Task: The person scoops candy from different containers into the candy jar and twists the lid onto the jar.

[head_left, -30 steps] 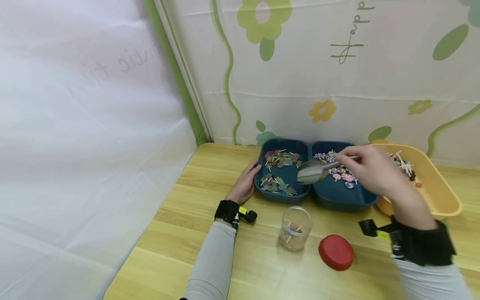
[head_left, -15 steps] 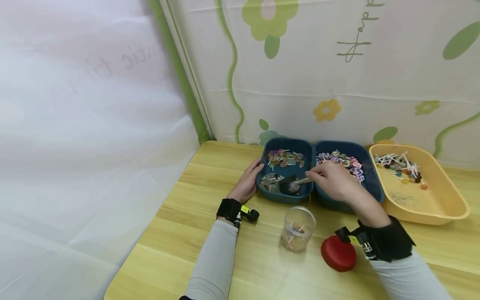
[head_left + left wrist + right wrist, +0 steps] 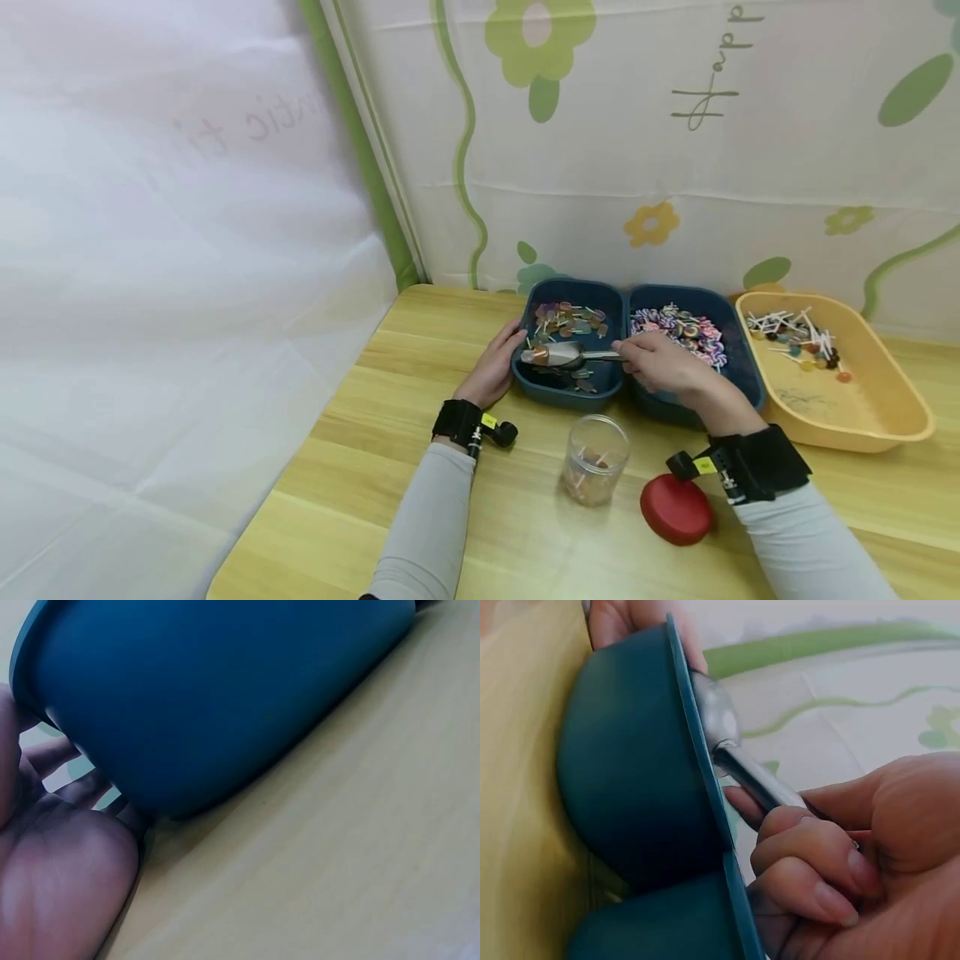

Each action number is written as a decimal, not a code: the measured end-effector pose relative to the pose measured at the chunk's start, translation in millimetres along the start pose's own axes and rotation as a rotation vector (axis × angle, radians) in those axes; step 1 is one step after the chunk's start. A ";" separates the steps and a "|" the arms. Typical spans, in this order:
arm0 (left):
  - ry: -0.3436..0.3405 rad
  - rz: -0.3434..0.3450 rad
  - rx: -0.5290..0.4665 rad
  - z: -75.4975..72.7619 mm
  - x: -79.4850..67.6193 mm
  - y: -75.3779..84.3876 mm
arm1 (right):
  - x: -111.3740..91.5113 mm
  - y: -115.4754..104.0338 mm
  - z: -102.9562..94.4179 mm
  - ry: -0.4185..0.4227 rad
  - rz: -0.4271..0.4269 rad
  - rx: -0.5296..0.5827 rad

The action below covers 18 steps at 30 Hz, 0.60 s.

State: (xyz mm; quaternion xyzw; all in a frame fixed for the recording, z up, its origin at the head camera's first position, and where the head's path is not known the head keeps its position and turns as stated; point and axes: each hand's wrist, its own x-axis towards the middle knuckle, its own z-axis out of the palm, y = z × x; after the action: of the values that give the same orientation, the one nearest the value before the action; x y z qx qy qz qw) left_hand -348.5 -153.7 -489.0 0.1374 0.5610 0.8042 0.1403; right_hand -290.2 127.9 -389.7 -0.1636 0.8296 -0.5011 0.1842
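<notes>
A metal scoop (image 3: 573, 354), lying nearly level over the front of the left blue bin (image 3: 564, 402), carries some small candies. My right hand (image 3: 660, 362) grips its handle with curled fingers; the right wrist view shows the scoop's bowl (image 3: 718, 712) at the bin's rim. My left hand (image 3: 491, 367) holds the bin's left side, thumb at the rim and fingers along the outer wall (image 3: 187, 712). Small translucent lollipops (image 3: 562, 321) lie in this bin, mostly towards the back. In front stands an uncapped clear jar (image 3: 595, 458) with a few lollipops at its bottom.
A red lid (image 3: 677, 509) lies right of the jar, below my right wrist. Beside the left bin is a second blue bin (image 3: 750, 387) with swirl lollipops, then a yellow bin (image 3: 885, 408) with ball lollipops. A patterned curtain (image 3: 600, 167) hangs behind the table.
My right hand has brought the scoop left into the left bin, through its front pile, and raised it level with candies in it. My left hand has stayed at the bin.
</notes>
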 end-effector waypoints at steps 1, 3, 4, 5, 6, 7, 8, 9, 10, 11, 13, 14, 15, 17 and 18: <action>0.001 0.000 0.002 0.2 0.3 0.0 | 0.0 2.3 -2.6 0.003 0.001 0.029; 0.001 -0.004 0.005 0.7 0.5 0.0 | -0.9 6.3 -8.2 0.012 0.001 0.086; 0.003 -0.005 0.006 0.9 0.5 0.0 | -1.3 8.4 -11.3 0.013 -0.003 0.116; 0.004 -0.005 0.007 1.1 0.5 0.2 | -1.8 10.4 -14.5 0.016 -0.003 0.140; 0.003 -0.004 0.007 1.4 0.6 0.3 | -2.5 12.3 -18.0 0.015 -0.005 0.164; 0.003 -0.003 0.006 1.7 0.5 0.6 | -3.6 13.8 -21.5 0.015 -0.004 0.186; 0.005 -0.003 0.004 1.9 0.4 0.7 | -4.8 15.2 -25.0 0.017 -0.001 0.211; 0.005 -0.001 0.000 2.2 0.3 0.9 | -5.7 16.6 -28.3 0.021 0.001 0.233; 0.005 0.002 -0.002 2.3 0.2 1.0 | -6.7 17.9 -31.7 0.022 0.005 0.246; 0.002 0.004 -0.005 2.3 0.3 1.0 | -8.0 19.1 -35.2 0.026 0.013 0.258; -0.001 0.006 -0.007 2.1 -0.1 1.0 | -10.1 20.8 -41.5 0.029 0.020 0.271; -0.002 0.007 -0.009 1.8 -0.3 0.8 | -10.6 21.5 -43.9 0.032 0.025 0.275; -0.003 0.008 -0.011 1.5 -0.4 0.6 | -11.0 22.2 -46.4 0.032 0.023 0.276; -0.005 0.010 -0.012 0.9 -0.6 0.3 | -12.4 23.4 -50.9 0.037 0.016 0.292; -0.004 0.010 -0.014 0.7 -0.9 0.1 | -13.1 23.7 -52.8 0.037 0.009 0.301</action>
State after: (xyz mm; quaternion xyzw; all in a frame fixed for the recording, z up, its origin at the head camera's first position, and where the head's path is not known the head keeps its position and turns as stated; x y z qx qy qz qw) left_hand -347.4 -153.4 -488.7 0.1406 0.5545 0.8085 0.1383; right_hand -305.5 185.2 -386.3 -0.1212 0.7491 -0.6218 0.1936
